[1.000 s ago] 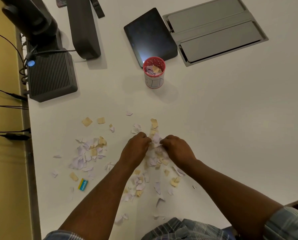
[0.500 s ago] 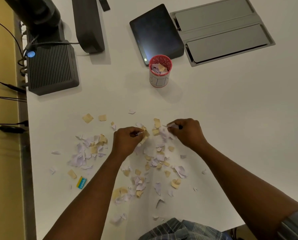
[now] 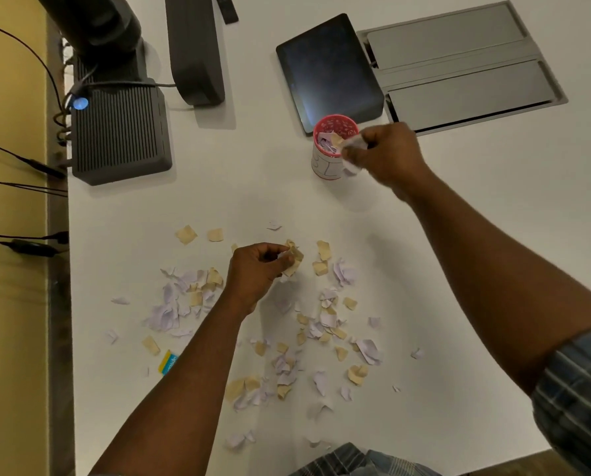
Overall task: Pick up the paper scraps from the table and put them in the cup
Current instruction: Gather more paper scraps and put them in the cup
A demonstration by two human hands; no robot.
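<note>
A small cup [image 3: 326, 166] with a red rim stands upright on the white table [image 3: 424, 235], with several scraps inside it. My right hand [image 3: 387, 154] hovers at the cup's right side, fingers closed on a bunch of white paper scraps right at the rim. My left hand [image 3: 256, 273] is lower, near the table's middle, and pinches several tan and white scraps just above the surface. Many loose paper scraps [image 3: 325, 321], tan and pale lilac, lie scattered across the near half of the table, with a denser pile [image 3: 184, 297] left of my left forearm.
A dark tablet [image 3: 328, 67] lies right behind the cup, next to a grey metal hatch [image 3: 466, 63] set into the table. A ribbed black box [image 3: 119, 132] with cables and a dark stand [image 3: 194, 49] sit at the back left. A small yellow-blue tag [image 3: 167, 363] lies near the left edge.
My right hand has lifted from the scrap pile and travelled up to the cup with white scraps in it. My left hand stayed over the pile, gripping scraps.
</note>
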